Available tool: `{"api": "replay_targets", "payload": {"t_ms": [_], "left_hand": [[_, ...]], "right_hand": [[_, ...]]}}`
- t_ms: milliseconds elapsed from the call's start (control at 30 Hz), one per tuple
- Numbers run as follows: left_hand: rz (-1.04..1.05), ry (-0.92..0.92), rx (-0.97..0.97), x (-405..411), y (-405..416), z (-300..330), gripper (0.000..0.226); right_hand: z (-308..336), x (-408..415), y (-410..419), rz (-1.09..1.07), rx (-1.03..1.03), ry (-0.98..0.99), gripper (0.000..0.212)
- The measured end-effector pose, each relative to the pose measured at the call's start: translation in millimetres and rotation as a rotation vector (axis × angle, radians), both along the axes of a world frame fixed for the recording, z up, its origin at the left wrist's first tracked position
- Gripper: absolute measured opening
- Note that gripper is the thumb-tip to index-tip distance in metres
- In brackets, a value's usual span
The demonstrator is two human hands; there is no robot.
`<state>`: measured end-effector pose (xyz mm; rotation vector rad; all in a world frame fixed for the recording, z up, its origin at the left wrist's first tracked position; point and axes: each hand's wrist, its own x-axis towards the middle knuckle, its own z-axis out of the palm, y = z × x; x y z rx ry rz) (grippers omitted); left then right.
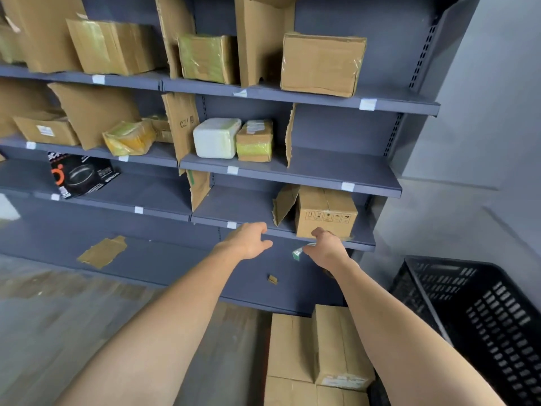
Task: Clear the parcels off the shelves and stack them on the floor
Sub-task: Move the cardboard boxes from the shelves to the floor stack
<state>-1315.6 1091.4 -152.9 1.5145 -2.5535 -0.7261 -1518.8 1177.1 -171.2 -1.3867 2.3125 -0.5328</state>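
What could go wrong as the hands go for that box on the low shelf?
The right hand already pinches a small green-and-white item, so its grip on the brown box may be weak. The torn cardboard divider leans against that box and could topple when it moves. The floor stack sits directly below, so a dropped box would hit it.

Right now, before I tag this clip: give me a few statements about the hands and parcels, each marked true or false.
1. Both hands reach toward the cardboard box with handling symbols. True.
2. The left hand grips a parcel. False: it holds nothing, fingers loosely spread.
3. Cardboard boxes on the floor sit below the shelves. True.
4. The white foam box is on the floor. False: it is on a shelf beside a small taped box.
5. The black plastic crate is on the top shelf. False: it stands at lower right.
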Motion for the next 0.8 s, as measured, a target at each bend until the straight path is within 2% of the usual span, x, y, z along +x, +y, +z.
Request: {"api": "replay_targets", "payload": {"t_ms": [200, 400, 567, 800], "left_hand": [[-0.045, -0.038, 0.016, 65, -72, -6, 0.047], [-0.142, -0.047, -0.002, 75, -113, 2, 0.042], [-0.193, 0.028, 0.022, 49, -145, 17, 0.044], [-0.278, 0.048, -0.111, -4, -199, 74, 0.040]], "right_hand": [[-9, 66, -49, -0.102, 0.015, -0.015, 0.053], [-13, 94, -75, -0.162, 0.041, 0.025, 0.051], [4, 72, -97, -0.229, 0.002, 0.035, 0.050], [61, 7, -153, -0.275, -0.157, 0.080, 0.053]]}}
